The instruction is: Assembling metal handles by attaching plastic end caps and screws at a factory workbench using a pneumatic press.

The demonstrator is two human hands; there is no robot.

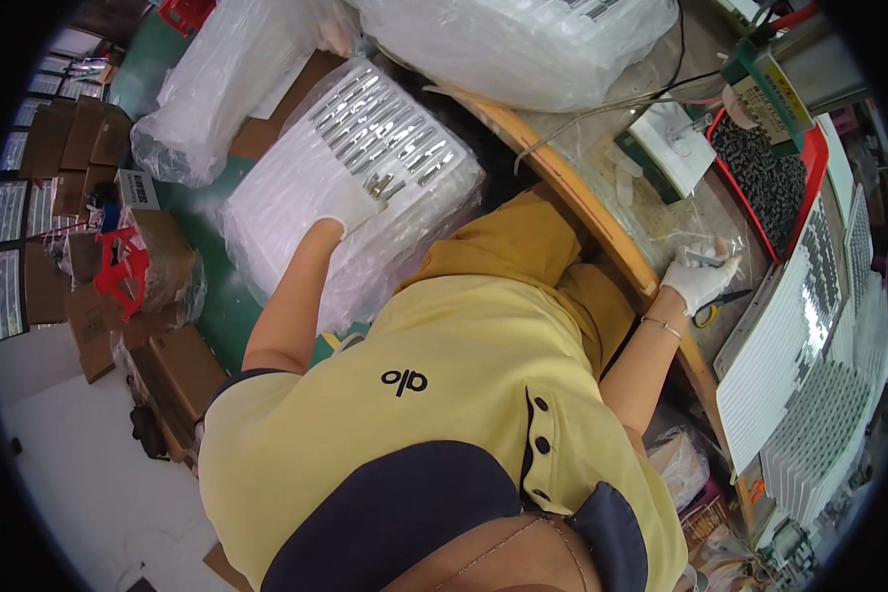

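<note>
My left hand (353, 205), in a white glove with bare fingertips, is over the white foam tray (281, 202) on the left. It is closed on a few short silver tubes (385, 185), partly hidden by the fingers. Rows of shiny silver tubes (390, 128) lie in the far part of this tray, which sits in clear plastic wrap. At the workbench edge on the right, my gloved right hand (696, 283) pinches a small silver tube (702, 259). Yellow-handled scissors (706, 314) lie on the bench beside it.
Beyond my right hand stands a red bin (816, 163) of small dark parts, near a white-topped fixture (673, 148). White racks (775, 340) line the bench's right side. Plastic-wrapped bundles (523, 49) lie at the far side. Cardboard boxes (173, 370) and a red stool (120, 271) stand left.
</note>
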